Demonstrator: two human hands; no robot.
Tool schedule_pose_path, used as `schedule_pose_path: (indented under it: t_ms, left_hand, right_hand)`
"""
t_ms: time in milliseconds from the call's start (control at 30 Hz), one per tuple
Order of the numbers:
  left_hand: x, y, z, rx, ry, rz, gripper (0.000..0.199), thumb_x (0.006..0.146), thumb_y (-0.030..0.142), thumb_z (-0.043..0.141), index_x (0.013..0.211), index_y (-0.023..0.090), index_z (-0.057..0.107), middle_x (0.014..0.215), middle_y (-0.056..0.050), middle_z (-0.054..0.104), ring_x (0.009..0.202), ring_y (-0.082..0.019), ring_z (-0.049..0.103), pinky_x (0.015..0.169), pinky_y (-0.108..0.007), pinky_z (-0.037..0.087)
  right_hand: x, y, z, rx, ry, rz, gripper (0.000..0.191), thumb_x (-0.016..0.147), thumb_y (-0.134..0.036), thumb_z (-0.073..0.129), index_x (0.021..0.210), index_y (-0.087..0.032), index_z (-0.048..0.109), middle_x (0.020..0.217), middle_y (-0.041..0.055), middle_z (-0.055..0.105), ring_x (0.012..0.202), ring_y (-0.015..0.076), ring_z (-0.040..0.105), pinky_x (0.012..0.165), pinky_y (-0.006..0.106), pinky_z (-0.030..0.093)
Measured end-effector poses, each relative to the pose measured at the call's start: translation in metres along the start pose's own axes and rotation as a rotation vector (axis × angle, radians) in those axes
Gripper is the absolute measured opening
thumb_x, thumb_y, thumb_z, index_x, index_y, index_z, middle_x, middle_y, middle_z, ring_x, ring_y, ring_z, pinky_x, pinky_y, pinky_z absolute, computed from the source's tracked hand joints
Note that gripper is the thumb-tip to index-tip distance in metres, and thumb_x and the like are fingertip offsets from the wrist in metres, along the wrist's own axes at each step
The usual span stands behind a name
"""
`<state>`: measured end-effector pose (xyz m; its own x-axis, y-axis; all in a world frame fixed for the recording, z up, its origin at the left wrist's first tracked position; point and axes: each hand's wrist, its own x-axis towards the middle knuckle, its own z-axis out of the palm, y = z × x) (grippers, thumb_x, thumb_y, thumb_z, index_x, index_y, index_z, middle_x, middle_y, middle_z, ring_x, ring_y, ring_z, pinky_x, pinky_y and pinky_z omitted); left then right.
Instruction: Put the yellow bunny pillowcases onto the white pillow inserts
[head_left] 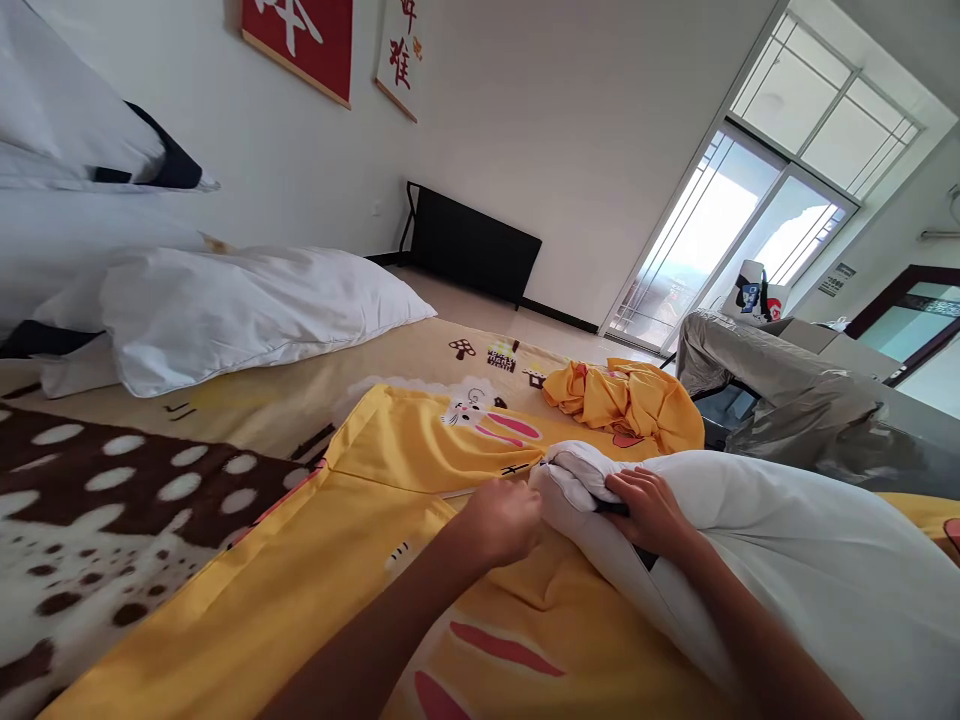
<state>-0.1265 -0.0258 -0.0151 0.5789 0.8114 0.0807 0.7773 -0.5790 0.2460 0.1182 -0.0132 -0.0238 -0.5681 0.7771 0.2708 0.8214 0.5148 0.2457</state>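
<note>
A plump white pillow (810,540) lies at the right on a yellow cloth (285,560) printed with rabbits. My right hand (649,510) is closed on the pillow's bunched end, where a dark patch shows under the fingers. Just left of that end, my left hand (504,522) is curled into a fist over the yellow cloth. Its fingertips face the pillow's corner, and what they pinch, if anything, is hidden. Farther back sits a crumpled heap of yellow fabric (630,400).
More white pillows (270,310) are at the left on a patterned brown and beige blanket (135,500). Past the bed, a black folded panel (472,245) leans against the wall. A plastic-covered piece of furniture (795,400) stands at the right, near a glass door (735,230).
</note>
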Motion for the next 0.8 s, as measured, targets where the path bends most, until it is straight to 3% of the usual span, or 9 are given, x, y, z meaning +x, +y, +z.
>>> schedule_pose_path:
  t_ms: [100, 167, 233, 333, 500, 600, 700, 800]
  left_hand:
    - [-0.003, -0.007, -0.016, 0.101, 0.274, -0.028, 0.068, 0.078, 0.023, 0.061, 0.140, 0.015, 0.032, 0.131, -0.019, 0.050, 0.121, -0.033, 0.047, 0.095, -0.049, 0.038]
    - [0.002, -0.009, -0.012, 0.185, 0.433, 0.110, 0.086, 0.074, 0.017, 0.064, 0.145, 0.026, 0.016, 0.150, -0.013, 0.027, 0.136, -0.032, 0.026, 0.103, -0.052, 0.029]
    - [0.012, -0.011, 0.001, 0.227, 0.475, 0.308, 0.079, 0.077, 0.010, 0.057, 0.143, 0.032, 0.020, 0.154, -0.006, 0.018, 0.140, -0.027, 0.017, 0.106, -0.049, 0.025]
    - [0.030, -0.016, 0.024, 0.165, 0.449, 0.467, 0.051, 0.086, 0.006, 0.040, 0.132, 0.027, 0.040, 0.148, -0.003, 0.034, 0.139, -0.018, 0.022, 0.107, -0.043, 0.021]
    - [0.048, -0.032, 0.041, -0.063, 0.403, 0.413, 0.022, 0.090, 0.021, 0.045, 0.108, 0.022, 0.056, 0.126, -0.004, 0.058, 0.123, -0.018, 0.046, 0.103, -0.037, 0.027]
    - [0.051, -0.037, 0.044, -0.106, 0.408, 0.368, 0.019, 0.090, 0.029, 0.046, 0.104, 0.020, 0.057, 0.114, -0.005, 0.063, 0.109, -0.018, 0.054, 0.098, -0.034, 0.033]
    - [0.053, -0.035, 0.048, -0.124, 0.423, 0.352, 0.018, 0.091, 0.029, 0.045, 0.101, 0.020, 0.058, 0.110, -0.005, 0.063, 0.105, -0.018, 0.055, 0.096, -0.033, 0.034]
    - [0.054, -0.030, 0.049, -0.129, 0.435, 0.338, 0.015, 0.090, 0.026, 0.046, 0.097, 0.019, 0.057, 0.108, -0.005, 0.063, 0.101, -0.018, 0.055, 0.094, -0.034, 0.034]
  right_hand:
    - [-0.002, -0.001, 0.001, 0.013, 0.017, -0.009, 0.013, 0.076, -0.029, 0.059, 0.074, -0.021, 0.050, 0.072, 0.0018, 0.062, 0.070, 0.0177, 0.053, 0.066, 0.028, 0.030]
    - [-0.002, -0.004, 0.000, 0.012, 0.020, -0.024, 0.012, 0.075, -0.028, 0.059, 0.075, -0.021, 0.050, 0.072, 0.0022, 0.061, 0.070, 0.0181, 0.053, 0.065, 0.029, 0.031]
    - [-0.003, -0.009, 0.000, 0.014, 0.033, -0.052, 0.012, 0.074, -0.027, 0.059, 0.077, -0.020, 0.051, 0.073, 0.0029, 0.062, 0.070, 0.0183, 0.053, 0.065, 0.029, 0.032]
    - [-0.003, -0.016, -0.001, 0.006, 0.066, -0.085, 0.014, 0.075, -0.029, 0.059, 0.082, -0.019, 0.052, 0.077, 0.0045, 0.062, 0.072, 0.0192, 0.052, 0.068, 0.030, 0.034]
    - [-0.003, -0.032, -0.005, -0.093, 0.075, 0.009, 0.031, 0.078, -0.045, 0.056, 0.090, -0.016, 0.056, 0.087, 0.0102, 0.061, 0.086, 0.0259, 0.052, 0.080, 0.038, 0.038]
    - [-0.004, -0.049, -0.007, -0.182, 0.084, 0.123, 0.055, 0.075, -0.051, 0.058, 0.111, -0.010, 0.055, 0.105, 0.0181, 0.060, 0.102, 0.0327, 0.050, 0.095, 0.047, 0.032]
    - [-0.012, -0.067, -0.002, -0.240, 0.108, 0.209, 0.080, 0.072, -0.053, 0.060, 0.132, -0.003, 0.041, 0.130, 0.0253, 0.047, 0.123, 0.0384, 0.038, 0.106, 0.052, 0.018]
    - [-0.027, -0.079, 0.006, -0.272, 0.096, 0.224, 0.086, 0.074, -0.049, 0.060, 0.141, -0.004, 0.029, 0.144, 0.0255, 0.031, 0.134, 0.0390, 0.024, 0.107, 0.055, 0.013]
